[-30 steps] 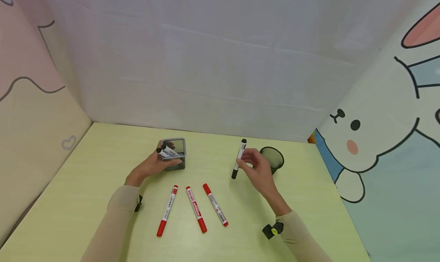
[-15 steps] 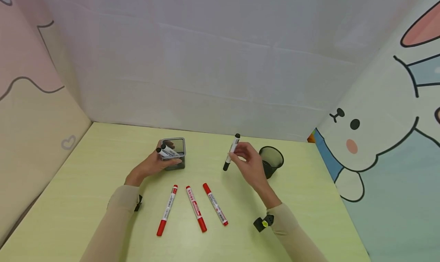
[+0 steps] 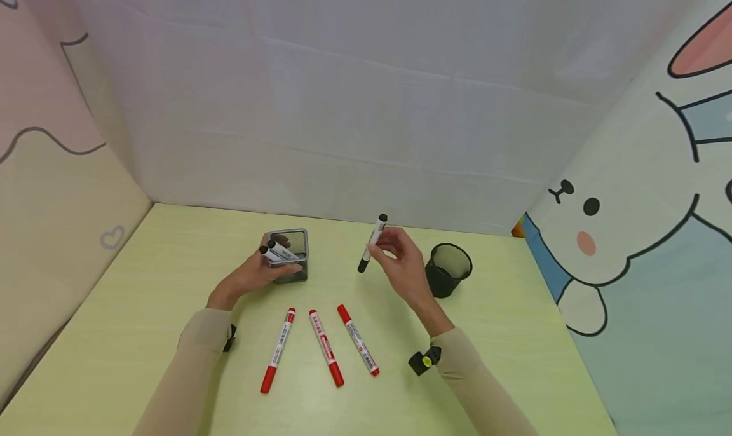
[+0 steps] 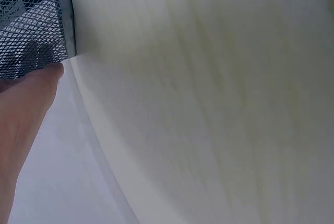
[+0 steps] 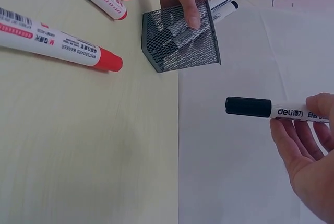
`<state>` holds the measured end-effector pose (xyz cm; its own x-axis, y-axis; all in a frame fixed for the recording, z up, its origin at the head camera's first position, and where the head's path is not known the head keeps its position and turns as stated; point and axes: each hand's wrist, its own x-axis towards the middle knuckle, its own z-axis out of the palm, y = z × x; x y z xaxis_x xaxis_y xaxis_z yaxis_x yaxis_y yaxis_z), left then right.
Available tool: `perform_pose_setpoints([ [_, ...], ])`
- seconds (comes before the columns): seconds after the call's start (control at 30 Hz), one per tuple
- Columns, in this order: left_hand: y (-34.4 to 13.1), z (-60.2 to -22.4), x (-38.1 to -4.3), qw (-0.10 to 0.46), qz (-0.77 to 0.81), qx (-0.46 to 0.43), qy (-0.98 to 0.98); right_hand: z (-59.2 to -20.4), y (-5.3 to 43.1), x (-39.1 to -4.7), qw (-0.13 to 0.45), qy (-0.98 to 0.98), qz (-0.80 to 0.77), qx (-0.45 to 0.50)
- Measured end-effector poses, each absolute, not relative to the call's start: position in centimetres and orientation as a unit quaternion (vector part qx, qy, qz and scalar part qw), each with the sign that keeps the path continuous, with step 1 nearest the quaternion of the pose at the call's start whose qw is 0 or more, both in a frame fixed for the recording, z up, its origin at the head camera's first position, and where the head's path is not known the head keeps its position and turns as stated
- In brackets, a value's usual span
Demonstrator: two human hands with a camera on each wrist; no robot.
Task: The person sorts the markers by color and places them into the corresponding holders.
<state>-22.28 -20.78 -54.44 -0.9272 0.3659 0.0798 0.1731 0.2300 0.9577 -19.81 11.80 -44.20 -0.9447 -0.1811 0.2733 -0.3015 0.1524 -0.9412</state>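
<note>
My left hand (image 3: pixel 248 278) grips a square mesh pen holder (image 5: pixel 195 54), thumb along its near wall and fingers round the far side. Two black-capped markers (image 3: pixel 281 252) lean inside it, their ends above the rim. In the head view, my right hand (image 3: pixel 405 267) pinches a black whiteboard marker (image 3: pixel 374 239) between thumb and fingers. This marker is tilted and raised off the table, to the right of the pen holder and apart from it. The left wrist view catches only the thumb side of my left hand and a corner of the mesh.
Three red whiteboard markers lie on the table in front: a left one (image 3: pixel 278 350), a middle one (image 3: pixel 326 348) and a right one (image 3: pixel 358 340). A round black mesh cup (image 3: pixel 440 281) stands right of my right hand. A pale wall sheet (image 3: pixel 366 124) rises behind the table.
My right hand has moved left and slightly farther from me with the black marker, away from the round cup. The left hand and the pen holder have stayed in place.
</note>
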Motion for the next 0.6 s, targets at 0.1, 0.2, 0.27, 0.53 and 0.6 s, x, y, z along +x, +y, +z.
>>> perform_pose_setpoints([
  [0.1,-20.8,-54.5,-22.3,0.082,0.595,0.173,0.781,-44.3,11.3,-20.0,0.048,-0.756,0.631,0.166],
  [0.2,-20.8,-54.5,-22.3,0.081,0.594,0.174,0.781,-44.7,10.9,-20.4,0.05,-0.754,0.632,0.175],
  [0.27,-20.8,-54.5,-22.3,0.083,0.597,0.173,0.779,-44.7,10.6,-20.5,0.051,-0.754,0.63,0.176],
  [0.53,-20.8,-54.6,-22.4,0.088,0.6,0.17,0.777,-44.5,9.3,-20.8,0.06,-0.762,0.622,0.172],
  [0.6,-20.8,-54.6,-22.4,0.088,0.6,0.168,0.778,-43.7,8.8,-20.5,0.061,-0.763,0.619,0.176],
])
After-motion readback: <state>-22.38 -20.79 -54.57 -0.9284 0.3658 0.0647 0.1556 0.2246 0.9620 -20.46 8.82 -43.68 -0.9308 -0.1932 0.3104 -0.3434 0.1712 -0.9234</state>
